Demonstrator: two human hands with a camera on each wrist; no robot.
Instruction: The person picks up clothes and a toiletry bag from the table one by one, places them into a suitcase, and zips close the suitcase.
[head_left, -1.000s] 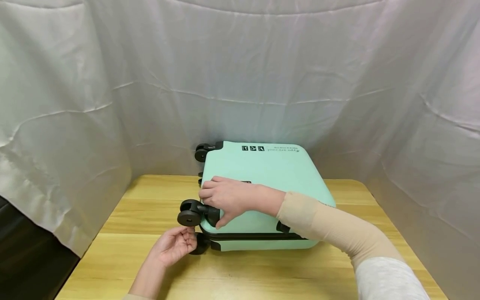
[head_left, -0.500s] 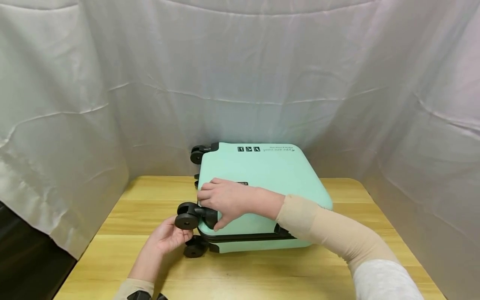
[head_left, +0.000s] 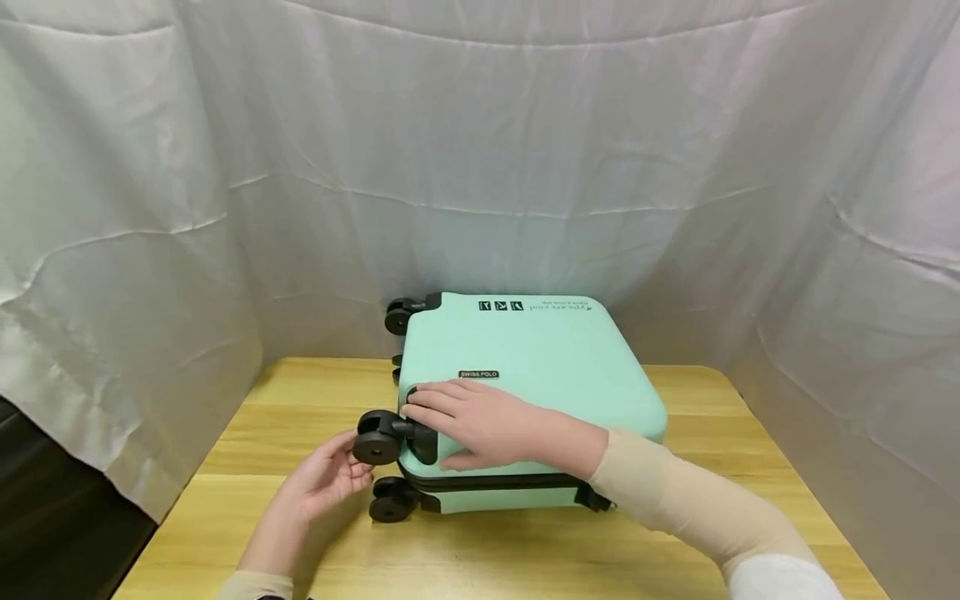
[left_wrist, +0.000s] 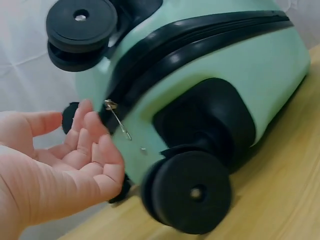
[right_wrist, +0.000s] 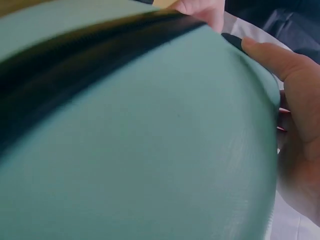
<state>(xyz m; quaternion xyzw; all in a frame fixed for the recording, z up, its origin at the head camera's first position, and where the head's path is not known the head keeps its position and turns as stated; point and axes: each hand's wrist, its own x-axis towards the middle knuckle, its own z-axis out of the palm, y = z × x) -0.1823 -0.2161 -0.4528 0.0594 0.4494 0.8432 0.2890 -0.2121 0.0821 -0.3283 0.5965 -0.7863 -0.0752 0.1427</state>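
A mint-green hard-shell suitcase (head_left: 555, 350) lies flat on the table, its wheel end to the left. My right hand (head_left: 480, 421) rests on its upper shell by the near left corner, fingers fairly straight. Beside the near wheels, the upper wheel (head_left: 377, 437) and the lower wheel (head_left: 392, 500), is my left hand (head_left: 326, 479), palm up. In the left wrist view its fingers are loosely bent and hold nothing. A metal zipper pull (left_wrist: 120, 122) hangs from the black zipper (left_wrist: 175, 52) just past those fingertips. The right wrist view shows the right thumb (right_wrist: 270, 52) along the shell's edge.
Grey-white fabric (head_left: 480, 167) hangs behind and at both sides of the wooden table (head_left: 480, 554). The suitcase's far side is near the back fabric. A far wheel (head_left: 401, 317) sticks out to the left. Dark cloth (head_left: 60, 508) shows at lower left.
My left hand has drawn back slightly to the left from the suitcase's wheel end. The right hand has shifted a little nearer and its fingers have straightened, uncovering the small label.
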